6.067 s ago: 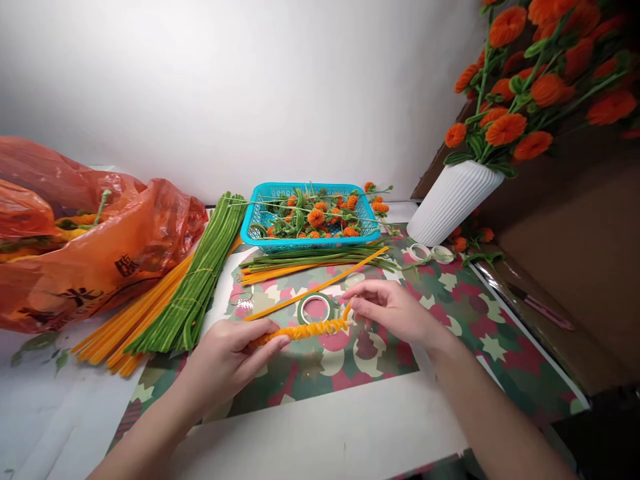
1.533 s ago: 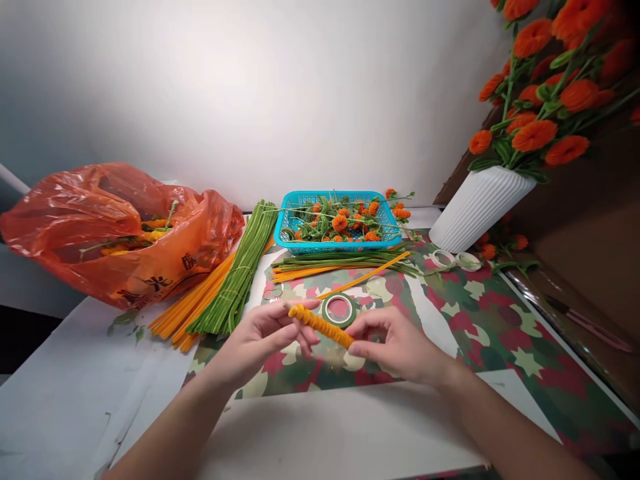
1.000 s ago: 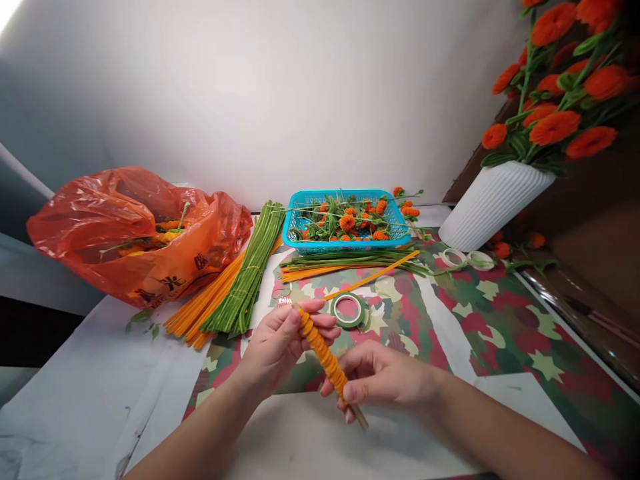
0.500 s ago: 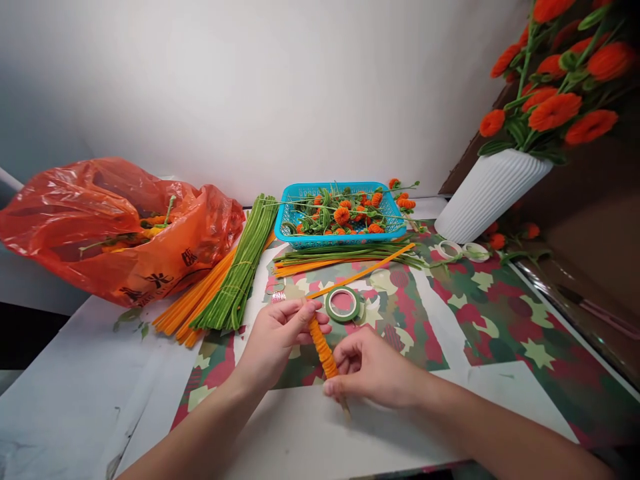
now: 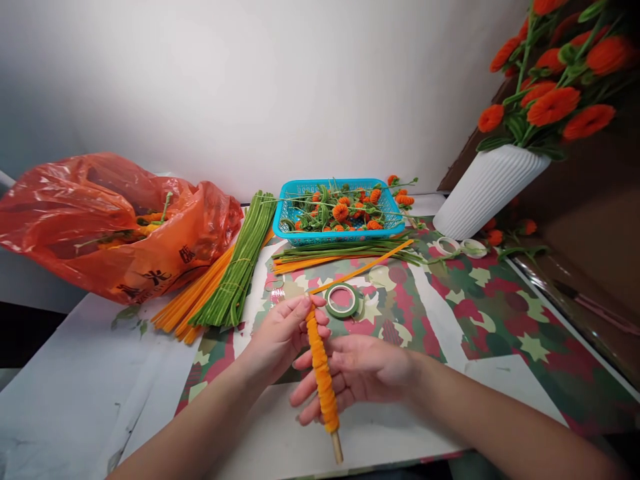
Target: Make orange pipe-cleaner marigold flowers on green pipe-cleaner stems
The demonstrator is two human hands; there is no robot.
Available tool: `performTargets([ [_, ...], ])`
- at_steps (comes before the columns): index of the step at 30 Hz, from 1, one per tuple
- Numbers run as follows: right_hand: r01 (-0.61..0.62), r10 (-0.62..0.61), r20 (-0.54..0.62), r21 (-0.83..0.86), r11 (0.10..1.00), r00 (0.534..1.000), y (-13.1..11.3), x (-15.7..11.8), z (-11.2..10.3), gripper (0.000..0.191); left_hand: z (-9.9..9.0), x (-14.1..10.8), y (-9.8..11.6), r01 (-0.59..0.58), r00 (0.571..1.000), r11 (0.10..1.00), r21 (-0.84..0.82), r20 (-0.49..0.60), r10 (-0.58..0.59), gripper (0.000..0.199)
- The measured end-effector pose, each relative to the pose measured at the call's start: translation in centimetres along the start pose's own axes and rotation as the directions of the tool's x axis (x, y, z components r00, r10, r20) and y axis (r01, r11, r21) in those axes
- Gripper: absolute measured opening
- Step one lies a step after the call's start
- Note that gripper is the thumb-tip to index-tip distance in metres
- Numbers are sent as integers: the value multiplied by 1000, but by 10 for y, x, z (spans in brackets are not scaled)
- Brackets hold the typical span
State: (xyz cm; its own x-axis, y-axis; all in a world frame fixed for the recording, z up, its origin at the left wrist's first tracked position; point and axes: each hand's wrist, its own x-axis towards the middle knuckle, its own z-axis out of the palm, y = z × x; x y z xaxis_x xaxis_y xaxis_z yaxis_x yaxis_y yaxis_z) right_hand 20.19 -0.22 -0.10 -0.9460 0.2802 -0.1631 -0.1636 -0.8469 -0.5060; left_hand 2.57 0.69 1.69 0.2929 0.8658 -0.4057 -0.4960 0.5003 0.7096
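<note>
My left hand (image 5: 287, 327) pinches the upper end of a thin wooden stick (image 5: 337, 448) wound with an orange pipe cleaner (image 5: 323, 373). The coil covers most of the stick, and bare wood shows only at the lower tip. From the left fingertips a straight orange length (image 5: 370, 267) runs up to the right. My right hand (image 5: 363, 373) is open, its fingers stretched out loosely behind the coil; whether they touch it I cannot tell. Just beyond the hands lies a roll of green tape (image 5: 356, 303).
A blue basket (image 5: 340, 239) holds orange flowers, with green and orange pipe cleaners before it. Green (image 5: 235, 267) and orange bundles lie left, beside a red plastic bag (image 5: 75, 220). A white vase (image 5: 485, 190) of orange flowers stands right, two tape rolls (image 5: 447, 247) at its foot.
My right hand has let go of the stick's lower part and spread its fingers. The orange coil now reaches further down the stick. My left hand keeps its pinch at the top.
</note>
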Motion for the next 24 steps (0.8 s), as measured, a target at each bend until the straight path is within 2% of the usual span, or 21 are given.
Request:
performTargets([
  [5,42,-38,-77,56,998,996,3,2,-1,35,0,0,-3,-56,998,998,43,8,56,31],
  [9,33,-33,-156,-6,999,987,6,5,-6,43,0,-1,-4,-100,994,987,128,-31,105,32],
  [13,-21,0,-247,-83,996,969,2,3,-4,46,-1,-3,-4,-70,994,979,191,-69,84,33],
  [24,-112,24,-338,-242,964,941,3,4,-1,47,0,-1,-5,51,995,951,306,-102,-21,35],
])
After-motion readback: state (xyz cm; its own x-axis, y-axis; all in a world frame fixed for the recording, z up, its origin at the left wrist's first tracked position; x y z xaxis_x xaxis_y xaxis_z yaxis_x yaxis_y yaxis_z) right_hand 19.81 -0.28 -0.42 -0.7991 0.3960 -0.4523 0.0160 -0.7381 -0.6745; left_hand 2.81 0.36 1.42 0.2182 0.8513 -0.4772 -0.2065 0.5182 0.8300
